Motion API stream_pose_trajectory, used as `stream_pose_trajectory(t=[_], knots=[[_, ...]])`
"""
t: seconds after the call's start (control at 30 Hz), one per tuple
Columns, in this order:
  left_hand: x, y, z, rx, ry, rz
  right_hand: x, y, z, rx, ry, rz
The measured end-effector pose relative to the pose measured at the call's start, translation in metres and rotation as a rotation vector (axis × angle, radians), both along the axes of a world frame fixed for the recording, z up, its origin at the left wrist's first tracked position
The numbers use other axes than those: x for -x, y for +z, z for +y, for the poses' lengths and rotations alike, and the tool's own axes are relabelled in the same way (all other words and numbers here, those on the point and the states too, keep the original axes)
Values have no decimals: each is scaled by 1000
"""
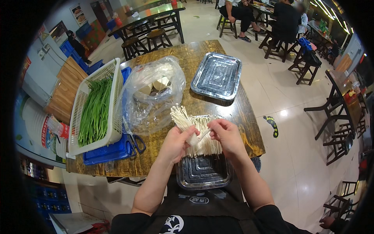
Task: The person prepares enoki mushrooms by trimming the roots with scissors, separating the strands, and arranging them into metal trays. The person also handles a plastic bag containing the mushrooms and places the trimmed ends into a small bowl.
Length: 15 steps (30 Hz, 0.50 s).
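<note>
My left hand (176, 143) is closed around a bunch of enoki mushrooms (181, 117), its caps pointing up and away from me. Just to its right, my right hand (226, 135) pinches a few thin strands between thumb and fingers, beside the base of the bunch. Under both hands, more enoki mushrooms (209, 146) lie in a row across a metal tray (204, 182) at the near table edge. Beyond my hands, a clear plastic bag (146, 114) holds pale mushroom bundles (161, 83). Another metal tray (217, 76) rests at the far right of the wooden table (181, 58).
On the left, a white plastic basket (117, 117) of green chives (95, 114) sits over a blue tray or lid (108, 155). Scissors (134, 140) lie beside it. Stools (159, 36) stand beyond the table, and people (285, 20) sit farther away.
</note>
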State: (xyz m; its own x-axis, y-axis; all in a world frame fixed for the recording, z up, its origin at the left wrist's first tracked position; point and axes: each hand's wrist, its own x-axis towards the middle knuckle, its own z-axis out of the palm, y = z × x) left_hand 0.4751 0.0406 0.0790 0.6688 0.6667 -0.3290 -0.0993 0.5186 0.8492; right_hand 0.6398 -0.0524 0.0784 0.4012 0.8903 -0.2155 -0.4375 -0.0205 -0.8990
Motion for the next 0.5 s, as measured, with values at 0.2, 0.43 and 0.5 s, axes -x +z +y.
stream_pose_trajectory(t=[0.2, 0.43, 0.5], knots=[[-4, 16, -8, -115, -100, 159, -3, 4, -1, 49, 119, -170], [-14, 9, -16, -402, -83, 313, 5, -3, 1, -61, 152, -394], [-13, 9, -16, -387, -87, 313, 7, -11, 3, -43, 109, -420]])
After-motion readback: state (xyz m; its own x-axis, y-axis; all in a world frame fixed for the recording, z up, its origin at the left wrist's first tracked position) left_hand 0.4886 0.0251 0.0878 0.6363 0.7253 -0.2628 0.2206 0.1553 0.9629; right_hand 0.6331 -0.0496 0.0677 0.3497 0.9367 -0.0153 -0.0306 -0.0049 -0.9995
